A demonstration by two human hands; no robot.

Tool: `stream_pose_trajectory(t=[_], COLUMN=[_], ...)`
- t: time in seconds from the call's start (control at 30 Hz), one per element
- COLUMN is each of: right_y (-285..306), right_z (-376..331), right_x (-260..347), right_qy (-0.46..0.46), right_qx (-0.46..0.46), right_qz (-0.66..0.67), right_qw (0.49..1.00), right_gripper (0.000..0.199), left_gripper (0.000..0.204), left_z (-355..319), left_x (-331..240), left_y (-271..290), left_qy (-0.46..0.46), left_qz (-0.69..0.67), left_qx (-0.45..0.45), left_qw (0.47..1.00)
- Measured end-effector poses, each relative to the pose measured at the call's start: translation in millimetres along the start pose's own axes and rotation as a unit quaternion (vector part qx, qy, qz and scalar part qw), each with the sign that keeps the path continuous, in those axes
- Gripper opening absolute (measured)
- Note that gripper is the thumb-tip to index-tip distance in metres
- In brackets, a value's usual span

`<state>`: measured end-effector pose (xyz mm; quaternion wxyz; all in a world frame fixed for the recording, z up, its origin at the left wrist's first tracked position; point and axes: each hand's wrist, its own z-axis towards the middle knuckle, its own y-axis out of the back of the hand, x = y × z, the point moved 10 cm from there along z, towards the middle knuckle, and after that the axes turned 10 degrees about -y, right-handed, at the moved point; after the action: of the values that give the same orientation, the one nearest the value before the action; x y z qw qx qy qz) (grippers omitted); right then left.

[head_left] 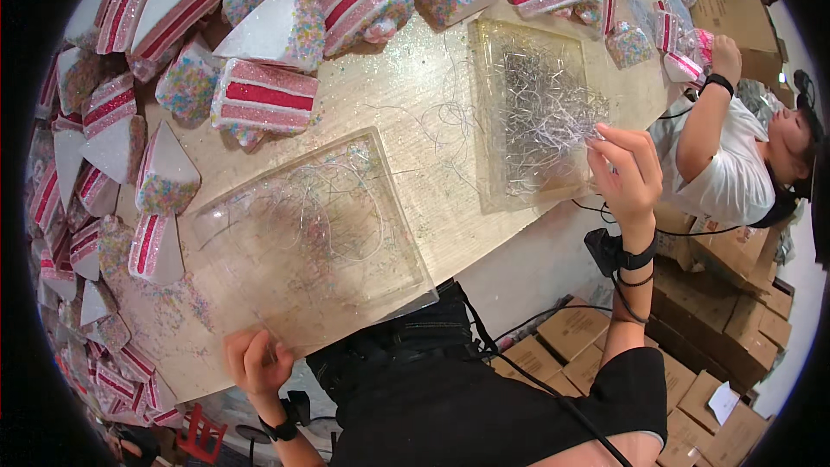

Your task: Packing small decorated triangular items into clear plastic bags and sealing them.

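Gripping the near corner of a clear plastic tray [311,242], your left hand [257,361] is closed on its rim where it overhangs the table [415,112] edge, right above your lap; a few thin silvery wire strands and stray coloured sprinkles lie in it. Your right hand [629,171] is raised at the far right side, fingertips pinched together on what look like fine wires drawn from the second clear tray [532,112], which holds a dense tangle of them. The step in hand reads as moving wire from the full tray toward the nearly bare one; the next move likely calls for a light, steady pinch so that the strands come free without dragging the whole tangle. Beyond the 2 trays, wedge-shaped foam cake slices [264,91] in white, pink and red, edged in glitter and sprinkles, crowd the left and far table. At far right another person [726,156] handles a slice, and plain brown cardboard boxes [718,303] stack on the floor, 1 bearing a small white paper.
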<state>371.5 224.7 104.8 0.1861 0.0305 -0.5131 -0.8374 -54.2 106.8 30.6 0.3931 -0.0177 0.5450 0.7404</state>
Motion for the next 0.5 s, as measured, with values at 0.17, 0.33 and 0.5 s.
stream_pose_trajectory(t=[0.17,0.33,0.5], right_y=[-16.2,-41.6,-61.3], right_z=[-3.8,21.4,76.3], right_x=[3.1,-9.4,-82.3], right_qy=[-0.01,-0.133,-0.201], right_qx=[0.091,0.425,0.283], right_qz=[-0.013,0.238,0.199], right_qw=[0.996,0.863,0.917], right_gripper=[0.02,0.016,0.026], left_gripper=[0.031,0.03,0.031], left_z=[1.5,-8.6,0.2], left_x=[-0.2,3.2,2.3], left_y=[-0.2,7.3,-1.3], left_qy=[0.0,0.024,0.01], left_qz=[0.006,0.032,0.019], left_qx=[-0.005,0.004,-0.007], left_qw=[1.0,0.999,1.0])
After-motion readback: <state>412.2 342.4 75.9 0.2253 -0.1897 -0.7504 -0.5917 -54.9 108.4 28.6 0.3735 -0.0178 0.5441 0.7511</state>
